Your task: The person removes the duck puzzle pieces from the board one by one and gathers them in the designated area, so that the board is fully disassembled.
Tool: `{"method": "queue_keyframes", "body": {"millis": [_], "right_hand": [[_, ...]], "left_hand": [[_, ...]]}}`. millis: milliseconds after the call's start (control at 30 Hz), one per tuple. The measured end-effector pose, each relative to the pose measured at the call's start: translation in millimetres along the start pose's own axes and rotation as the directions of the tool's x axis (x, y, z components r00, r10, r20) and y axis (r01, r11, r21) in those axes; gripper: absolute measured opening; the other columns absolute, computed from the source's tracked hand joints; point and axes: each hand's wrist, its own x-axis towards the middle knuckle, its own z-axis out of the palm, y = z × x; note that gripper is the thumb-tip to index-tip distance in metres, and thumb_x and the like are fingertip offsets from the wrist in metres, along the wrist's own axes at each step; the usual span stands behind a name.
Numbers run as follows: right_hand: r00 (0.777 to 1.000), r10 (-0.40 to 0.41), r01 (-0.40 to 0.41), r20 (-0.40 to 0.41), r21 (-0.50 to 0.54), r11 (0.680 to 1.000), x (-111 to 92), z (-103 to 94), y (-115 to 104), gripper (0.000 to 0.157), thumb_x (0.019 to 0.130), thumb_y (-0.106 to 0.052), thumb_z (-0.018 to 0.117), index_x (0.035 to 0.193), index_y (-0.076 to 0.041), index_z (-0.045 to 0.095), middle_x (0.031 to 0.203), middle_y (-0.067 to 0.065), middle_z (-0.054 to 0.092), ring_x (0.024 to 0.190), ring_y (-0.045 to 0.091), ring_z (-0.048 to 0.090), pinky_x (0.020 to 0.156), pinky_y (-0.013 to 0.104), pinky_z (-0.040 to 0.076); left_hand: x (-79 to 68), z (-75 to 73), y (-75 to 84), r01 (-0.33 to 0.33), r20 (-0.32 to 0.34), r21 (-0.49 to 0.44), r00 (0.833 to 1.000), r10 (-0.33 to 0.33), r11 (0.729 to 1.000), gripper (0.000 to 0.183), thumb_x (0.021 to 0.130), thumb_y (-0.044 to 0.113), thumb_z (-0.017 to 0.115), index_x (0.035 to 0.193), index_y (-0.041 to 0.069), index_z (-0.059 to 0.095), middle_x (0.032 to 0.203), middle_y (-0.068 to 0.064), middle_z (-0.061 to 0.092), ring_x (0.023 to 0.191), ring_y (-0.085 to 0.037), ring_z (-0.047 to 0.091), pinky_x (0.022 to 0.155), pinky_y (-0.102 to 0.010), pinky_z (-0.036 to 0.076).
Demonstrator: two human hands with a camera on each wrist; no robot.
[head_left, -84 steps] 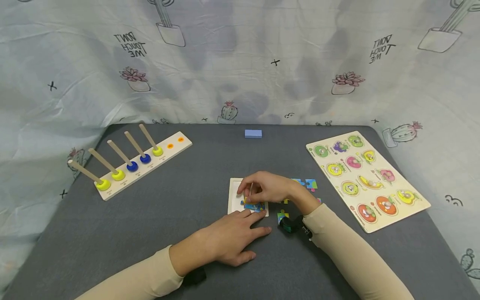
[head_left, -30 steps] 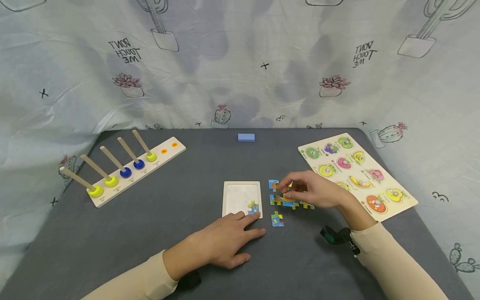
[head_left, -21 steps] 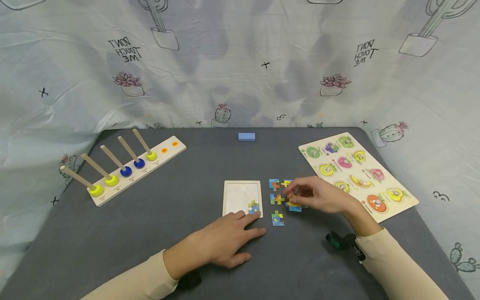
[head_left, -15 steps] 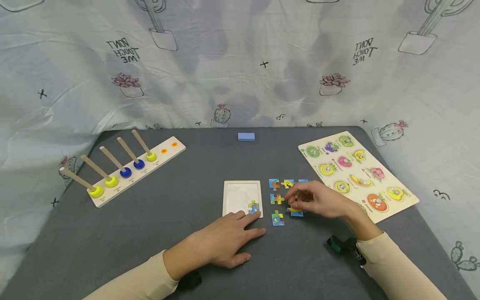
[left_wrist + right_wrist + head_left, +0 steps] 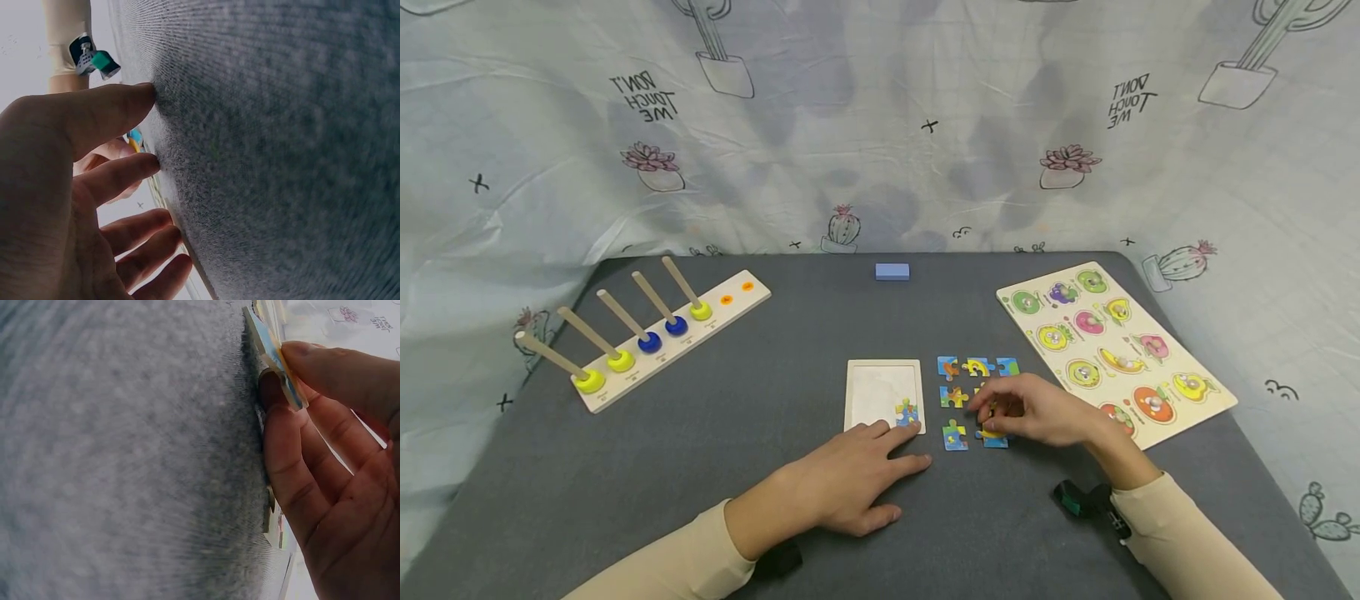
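Note:
My right hand (image 5: 1033, 410) pinches a blue and yellow jigsaw piece (image 5: 995, 442) between thumb and index finger, low over the grey tabletop. In the right wrist view this jigsaw piece (image 5: 275, 356) stands tilted, one edge close to the cloth. Several other jigsaw pieces lie around that hand, such as one (image 5: 955, 436) to its left; some are partly hidden under the fingers. My left hand (image 5: 853, 479) lies with spread fingers, its fingertips at the near edge of a pale square puzzle tray (image 5: 868, 383). In that tray's near right corner sits joined jigsaw (image 5: 906, 412).
A wooden fruit knob puzzle board (image 5: 1067, 317) lies at the right. On the left is a peg board (image 5: 681, 358) with upright sticks and yellow and blue rings. A small blue block (image 5: 892, 272) sits near the far table edge.
From over the tray, my right hand has moved right to the loose pieces. In the last second it brings the pinched piece nearer to me, uncovering the far row. My left hand stays put.

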Motion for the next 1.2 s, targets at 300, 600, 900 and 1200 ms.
{"method": "queue_keyframes", "body": {"millis": [300, 600, 900, 1200], "right_hand": [[0.998, 0.062, -0.063, -0.019, -0.057, 0.996, 0.9, 2.2, -0.7, 0.019, 0.097, -0.01, 0.072, 0.116, -0.012, 0.07, 0.095, -0.002, 0.069, 0.077, 0.011, 0.066, 0.066, 0.029, 0.056], [0.995, 0.086, -0.088, -0.042, -0.067, 0.994, -0.5, 3.7, -3.1, 0.023, 0.096, -0.007, 0.073, 0.118, -0.012, 0.071, 0.096, -0.008, 0.069, 0.079, 0.011, 0.066, 0.069, 0.029, 0.057], [0.995, 0.076, -0.081, -0.06, -0.072, 0.994, -1.7, 3.5, -2.2, 0.02, 0.098, -0.009, 0.071, 0.118, -0.01, 0.071, 0.097, -0.006, 0.07, 0.083, 0.011, 0.068, 0.074, 0.029, 0.057], [0.996, 0.081, -0.086, -0.048, -0.111, 0.99, 2.3, -2.2, -5.4, 0.018, 0.099, -0.015, 0.07, 0.117, -0.013, 0.071, 0.097, -0.005, 0.072, 0.082, 0.01, 0.068, 0.073, 0.028, 0.057]], "left_hand": [[0.2, -1.6, -1.6, 0.005, 0.012, -0.033, 1.0, -0.005, 0.999, 0.062, 0.096, 0.051, 0.064, 0.153, 0.029, 0.05, 0.162, -0.006, 0.04, 0.136, -0.021, 0.048, 0.11, -0.039, 0.044], [0.8, -2.3, -4.3, -0.008, -0.042, -0.064, 0.999, 0.005, 0.998, 0.057, 0.098, 0.047, 0.066, 0.149, 0.024, 0.054, 0.156, -0.006, 0.043, 0.14, -0.021, 0.044, 0.109, -0.039, 0.045], [1.6, -8.4, -14.4, -0.027, -0.066, -0.091, 0.998, 0.021, 0.996, 0.055, 0.1, 0.04, 0.063, 0.151, 0.02, 0.052, 0.159, 0.001, 0.044, 0.14, -0.018, 0.045, 0.109, -0.04, 0.045], [-3.6, -3.5, -32.3, 0.046, -0.126, -0.127, 0.99, -0.062, 0.991, 0.053, 0.099, 0.036, 0.067, 0.147, 0.019, 0.054, 0.152, -0.005, 0.049, 0.137, -0.024, 0.047, 0.107, -0.044, 0.046]]}}
